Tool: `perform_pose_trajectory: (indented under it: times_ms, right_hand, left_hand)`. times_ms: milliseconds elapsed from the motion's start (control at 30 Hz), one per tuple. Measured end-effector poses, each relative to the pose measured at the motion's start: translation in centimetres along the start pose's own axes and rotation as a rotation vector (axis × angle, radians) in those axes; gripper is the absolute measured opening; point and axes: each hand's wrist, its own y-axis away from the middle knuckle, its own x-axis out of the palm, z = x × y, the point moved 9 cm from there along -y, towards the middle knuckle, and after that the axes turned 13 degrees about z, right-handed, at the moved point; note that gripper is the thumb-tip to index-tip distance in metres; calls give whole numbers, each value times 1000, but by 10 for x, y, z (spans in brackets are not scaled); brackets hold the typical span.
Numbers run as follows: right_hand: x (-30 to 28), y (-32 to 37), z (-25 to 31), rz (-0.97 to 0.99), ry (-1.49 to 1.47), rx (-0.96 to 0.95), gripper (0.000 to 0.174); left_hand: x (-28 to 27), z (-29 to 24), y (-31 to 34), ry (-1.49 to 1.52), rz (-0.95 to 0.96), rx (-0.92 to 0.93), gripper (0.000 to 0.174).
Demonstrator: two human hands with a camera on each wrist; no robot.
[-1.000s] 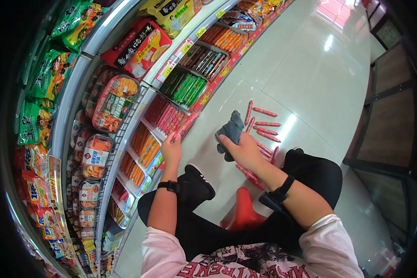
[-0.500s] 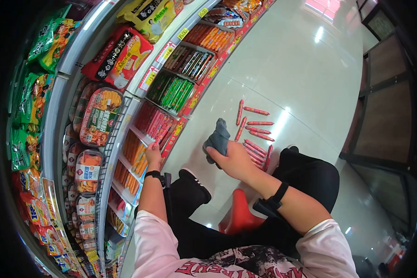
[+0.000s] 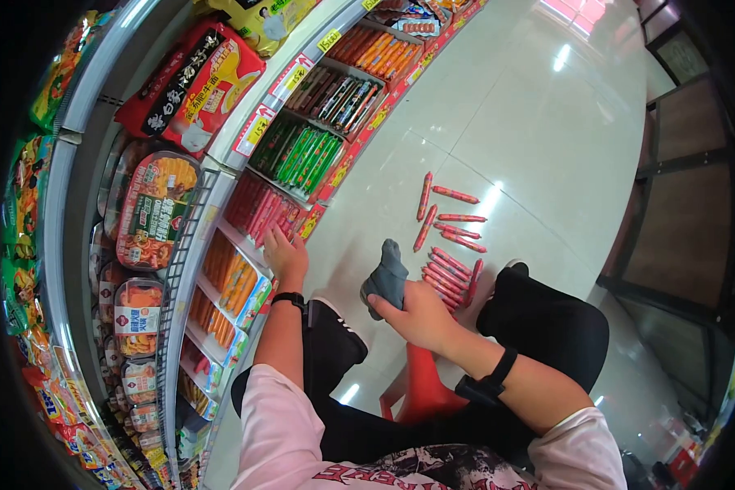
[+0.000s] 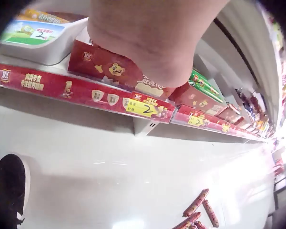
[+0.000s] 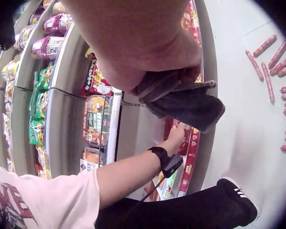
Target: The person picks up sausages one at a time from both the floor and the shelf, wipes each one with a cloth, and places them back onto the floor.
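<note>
My left hand (image 3: 286, 257) is at the near edge of the shelf box of red-wrapped sausages (image 3: 253, 204), fingers extended and slightly apart, with nothing visible gripped. The left wrist view shows the heel of this hand (image 4: 143, 43) over the red box (image 4: 102, 64); its fingers are hidden. My right hand (image 3: 423, 314) grips a crumpled grey cloth (image 3: 388, 282) above the floor. From the right wrist view, the cloth (image 5: 186, 102) hangs from that hand (image 5: 143, 52). Several red sausages (image 3: 457, 194) lie on the floor, some side by side in a row (image 3: 445, 273).
Boxes of green (image 3: 310, 159) and orange sticks (image 3: 384, 55) stand farther along the low shelf, with more orange ones (image 3: 235, 273) nearer. Packaged foods (image 3: 159, 211) fill the upper shelf. A red stool (image 3: 424, 388) is between my legs, and a dark-framed cabinet (image 3: 677, 229) stands at right.
My left hand went from holding a red sausage above the shelf edge down to the box; its fingers have since spread, with no sausage visible in them. The right hand still grips the cloth.
</note>
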Motion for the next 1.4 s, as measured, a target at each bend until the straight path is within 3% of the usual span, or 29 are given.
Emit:
perform_pose_trajectory:
  times_ms: [200, 300, 400, 500, 900, 1200, 1300, 1400]
  right_hand:
    - [1, 1, -10, 10, 30, 32, 39]
    - [-3, 4, -3, -39, -39, -46, 40]
    - [-3, 2, -7, -5, -3, -5, 38]
    - [2, 1, -11, 41, 16, 35, 30]
    - [4, 6, 0, 44, -34, -18, 30]
    - [6, 3, 5, 3, -11, -75, 35]
    - [9, 1, -7, 67, -31, 62, 36]
    - [9, 0, -8, 44, -34, 19, 38]
  left_hand:
    - [13, 15, -29, 1, 97, -15, 75]
    - [16, 28, -57, -48, 126, -22, 77]
    - [21, 28, -65, 13, 278, -28, 77]
    - [26, 24, -65, -3, 295, -15, 80]
    - [33, 24, -70, 36, 373, -69, 103]
    - [48, 28, -71, 82, 377, -84, 105]
    - [50, 30, -76, 88, 377, -74, 104]
    - [48, 29, -73, 97, 355, -82, 103]
